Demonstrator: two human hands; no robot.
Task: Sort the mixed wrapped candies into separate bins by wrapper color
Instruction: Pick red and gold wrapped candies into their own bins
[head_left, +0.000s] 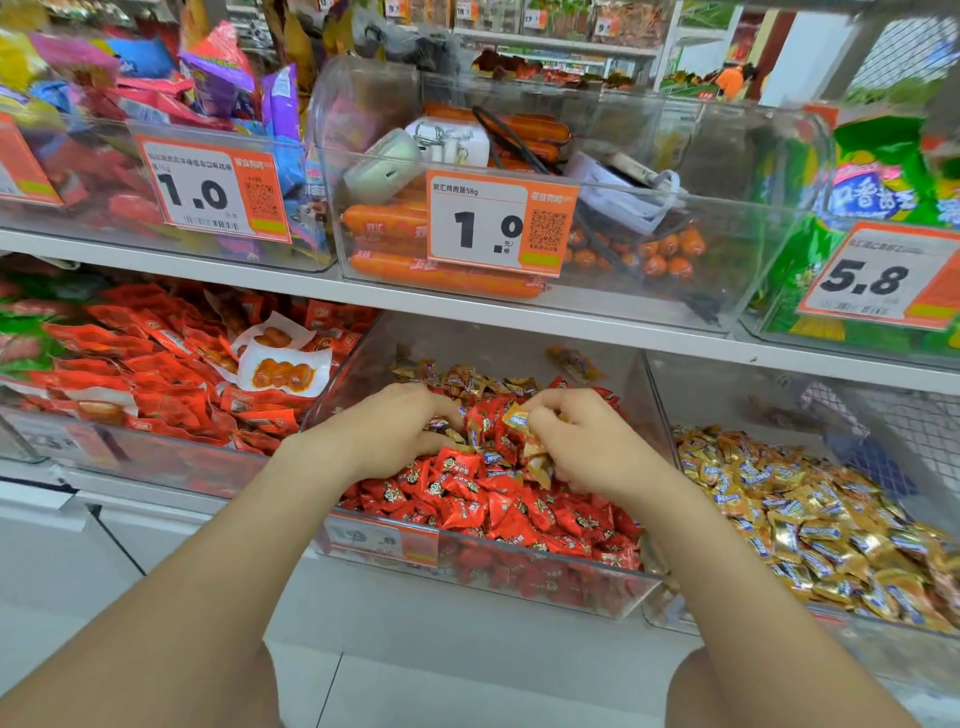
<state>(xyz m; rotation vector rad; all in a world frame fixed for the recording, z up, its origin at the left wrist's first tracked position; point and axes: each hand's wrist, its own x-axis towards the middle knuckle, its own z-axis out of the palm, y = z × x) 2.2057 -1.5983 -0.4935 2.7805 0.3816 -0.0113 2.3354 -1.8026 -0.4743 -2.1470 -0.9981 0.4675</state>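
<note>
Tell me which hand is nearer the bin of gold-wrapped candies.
Right. The right hand, pinching a gold-wrapped candy, is in the mixed bin beside the gold candy bin; the left hand is farther left in the same mixed bin.

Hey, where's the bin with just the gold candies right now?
Head view: the gold candy bin sits in the lower row at the right, beside the middle bin where the left hand and right hand dig, below the 5.8 price tag.
</note>
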